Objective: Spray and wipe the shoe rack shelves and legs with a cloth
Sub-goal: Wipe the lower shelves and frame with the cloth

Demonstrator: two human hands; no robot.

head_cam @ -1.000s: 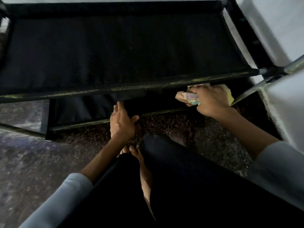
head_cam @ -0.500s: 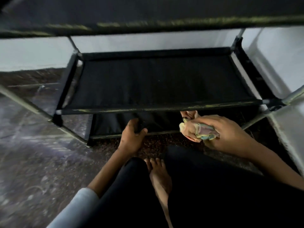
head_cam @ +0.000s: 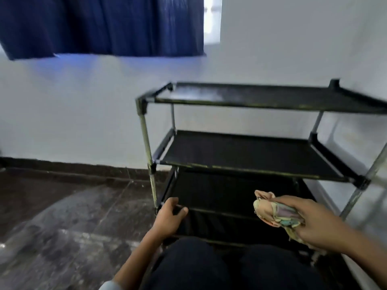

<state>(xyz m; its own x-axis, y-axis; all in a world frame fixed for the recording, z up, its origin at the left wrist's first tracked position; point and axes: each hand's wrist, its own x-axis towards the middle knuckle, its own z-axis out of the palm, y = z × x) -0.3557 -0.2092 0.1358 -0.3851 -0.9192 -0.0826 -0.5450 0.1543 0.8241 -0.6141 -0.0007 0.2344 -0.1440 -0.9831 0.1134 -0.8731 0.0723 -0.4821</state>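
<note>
- Head view: the shoe rack [head_cam: 251, 155] stood against the white wall, a black frame with several dark fabric shelves, its front left leg [head_cam: 147, 155] showing pale, worn metal.
- The right hand [head_cam: 314, 225] gripped a bunched, pastel cloth [head_cam: 272, 214], fingers curled round it, held in the air in front of the lower shelves and touching none of them.
- The left hand [head_cam: 169, 218] held the front rail of a lower shelf [head_cam: 219, 193], thumb and fingers hooked round the bar near the left corner.
- No spray bottle was in view.
- Judged from this, the work sat between wipes: the cloth was lifted off, the rack steadied.
- The next move probably called for bringing the cloth onto an unwiped shelf or leg, pressing flat, while the left hand braced the light frame against tipping.
</note>
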